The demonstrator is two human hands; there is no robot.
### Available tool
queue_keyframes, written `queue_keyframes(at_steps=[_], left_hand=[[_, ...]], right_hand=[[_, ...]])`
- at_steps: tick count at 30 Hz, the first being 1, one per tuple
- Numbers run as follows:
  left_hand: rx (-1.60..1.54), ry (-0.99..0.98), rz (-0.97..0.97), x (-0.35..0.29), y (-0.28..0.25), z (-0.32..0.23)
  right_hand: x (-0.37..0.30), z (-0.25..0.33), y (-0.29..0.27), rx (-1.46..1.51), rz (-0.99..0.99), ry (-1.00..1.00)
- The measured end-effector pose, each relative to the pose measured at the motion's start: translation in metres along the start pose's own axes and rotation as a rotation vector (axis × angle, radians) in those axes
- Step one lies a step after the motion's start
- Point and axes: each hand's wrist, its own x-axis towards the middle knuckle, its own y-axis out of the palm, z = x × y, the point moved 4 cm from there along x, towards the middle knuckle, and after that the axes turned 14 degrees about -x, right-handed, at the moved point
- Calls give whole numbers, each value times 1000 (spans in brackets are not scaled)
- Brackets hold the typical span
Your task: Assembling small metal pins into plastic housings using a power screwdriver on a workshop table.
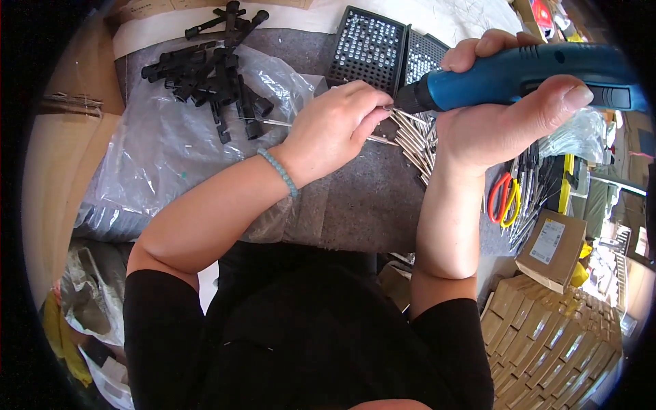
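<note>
Blue power driver [519, 76]: held above the right part of the bench, black nose pointed left.
Right hand [488, 133]: wrapped around the driver body, thumb laid along its near side.
Left hand [335, 119]: thumb and forefinger closed on a small metal piece [390, 108] at the nose.
Metal rods [414, 140]: piled just below the nose.
Bench [372, 205]: dark grey, partly covered by clear plastic [147, 147]; black tubular parts [222, 76] heaped on it.
Perforated black tray [335, 71]: set toward the far side, part-filled with silvery pieces.
Room, right: cartons [553, 328] stacked below bench level.
Hard to see: bit hidden at fingertips; driver's rear cut off by the fisheye rim; piece's shape not resolved.
</note>
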Motion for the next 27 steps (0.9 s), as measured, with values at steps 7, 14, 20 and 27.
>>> queue_keyframes(at_steps=[7,14,20,27], left_hand=[[125,80,232,-3,1,-8],[370,111,379,-4,3,-7],[353,62,386,-5,3,-3],[373,57,409,-5,3,0]], right_hand=[[-9,16,-14,-149,-76,66],[-30,14,-17,-199,-15,67],[-34,7,-16,-200,23,80],[-38,3,-16,-197,50,116]])
